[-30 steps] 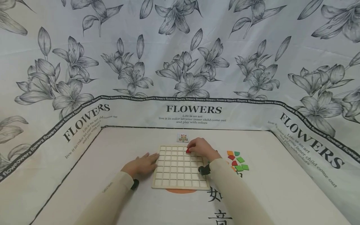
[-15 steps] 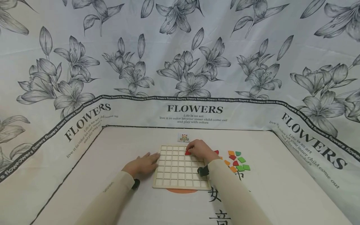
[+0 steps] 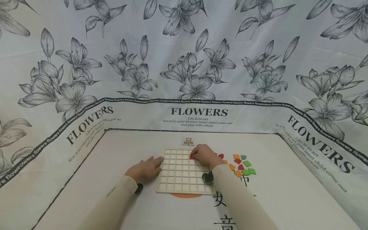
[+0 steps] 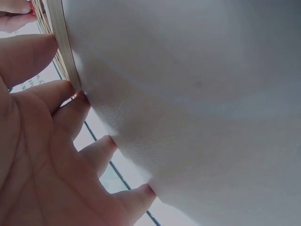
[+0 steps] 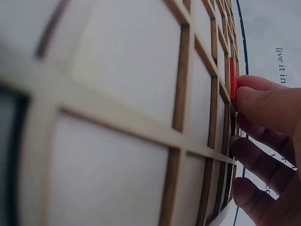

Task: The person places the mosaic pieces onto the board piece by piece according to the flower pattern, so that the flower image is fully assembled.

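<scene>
A wooden grid board (image 3: pixel 181 171) with square cells lies on the white tabletop. My left hand (image 3: pixel 147 167) rests flat beside it; in the left wrist view, the thumb and forefinger touch the board's side edge (image 4: pixel 63 44) and the other fingers spread onto the table. At the far part of the grid, my right hand (image 3: pixel 203 154) pinches a small red tile (image 3: pixel 191 157) between thumb and forefinger. The right wrist view has this red tile (image 5: pixel 233 77) down at a cell, its lower part hidden by the dividers. Whether it lies fully flat cannot be told.
Loose orange, red and green tiles (image 3: pixel 247 163) lie scattered right of the board, some partly behind the right forearm. A small card with a coloured pattern (image 3: pixel 187 141) lies beyond the board's far edge. A flower-printed cloth (image 3: pixel 198 116) rises behind the table.
The right hand has shifted slightly nearer and lowered the red tile into the far part of the grid. The forearm now uncovers more loose tiles. The left hand stays put.
</scene>
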`<control>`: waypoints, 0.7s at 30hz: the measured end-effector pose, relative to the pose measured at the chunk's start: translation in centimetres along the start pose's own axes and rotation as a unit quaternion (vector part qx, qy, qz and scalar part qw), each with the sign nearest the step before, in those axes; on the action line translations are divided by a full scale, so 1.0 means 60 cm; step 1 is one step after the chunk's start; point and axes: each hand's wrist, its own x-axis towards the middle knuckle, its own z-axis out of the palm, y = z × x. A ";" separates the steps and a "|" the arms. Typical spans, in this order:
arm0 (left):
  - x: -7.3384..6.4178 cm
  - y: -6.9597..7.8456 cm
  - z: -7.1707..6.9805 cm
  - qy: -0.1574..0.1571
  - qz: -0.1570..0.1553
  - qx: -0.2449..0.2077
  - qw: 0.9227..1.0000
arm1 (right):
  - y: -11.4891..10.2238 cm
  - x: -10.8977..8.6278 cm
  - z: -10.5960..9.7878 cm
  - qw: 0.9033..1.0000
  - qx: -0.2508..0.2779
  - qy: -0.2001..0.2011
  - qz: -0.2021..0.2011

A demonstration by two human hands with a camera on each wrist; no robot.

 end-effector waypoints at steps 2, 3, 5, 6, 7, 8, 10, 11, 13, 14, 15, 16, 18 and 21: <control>0.000 0.000 0.000 -0.001 0.000 0.000 1.000 | 0.001 0.000 0.001 1.000 -0.006 0.001 -0.002; 0.000 0.000 0.000 -0.001 0.000 0.000 1.000 | 0.002 0.000 0.001 1.000 -0.009 0.001 -0.003; -0.001 0.000 0.000 -0.002 0.000 0.000 1.000 | 0.003 0.001 0.001 1.000 -0.015 -0.001 -0.005; -0.002 0.000 -0.001 -0.002 0.000 0.000 1.000 | 0.003 0.000 0.001 1.000 -0.020 -0.003 -0.008; -0.002 0.001 -0.001 -0.001 0.001 0.000 1.000 | 0.003 0.000 0.001 1.000 -0.025 -0.003 -0.010; -0.002 0.001 -0.001 -0.001 0.001 -0.001 1.000 | 0.003 -0.001 0.000 1.000 -0.028 -0.005 -0.011; -0.003 0.002 -0.002 0.000 0.003 -0.002 1.000 | 0.002 -0.006 -0.004 0.999 -0.034 -0.007 -0.010; -0.004 0.002 -0.002 0.001 0.004 -0.003 1.000 | 0.002 -0.009 -0.006 0.999 -0.041 -0.008 -0.010; -0.005 0.003 -0.003 0.000 0.004 -0.007 1.000 | 0.004 -0.015 -0.012 0.999 -0.046 -0.006 -0.003; -0.005 0.003 -0.003 0.000 0.005 -0.008 1.000 | 0.006 -0.018 -0.016 0.999 -0.047 -0.006 0.002; -0.006 0.003 -0.003 0.000 0.005 -0.009 1.000 | 0.008 -0.021 -0.021 0.999 -0.049 -0.004 0.006; -0.006 0.003 -0.004 -0.001 0.005 -0.010 1.000 | 0.011 -0.023 -0.025 0.999 -0.052 -0.004 0.012; -0.007 0.004 -0.005 -0.002 0.003 -0.012 1.000 | 0.018 -0.029 -0.036 0.998 -0.055 -0.003 0.022; -0.009 0.004 -0.007 -0.002 0.002 -0.011 1.000 | 0.029 -0.036 -0.050 0.998 -0.053 -0.003 0.039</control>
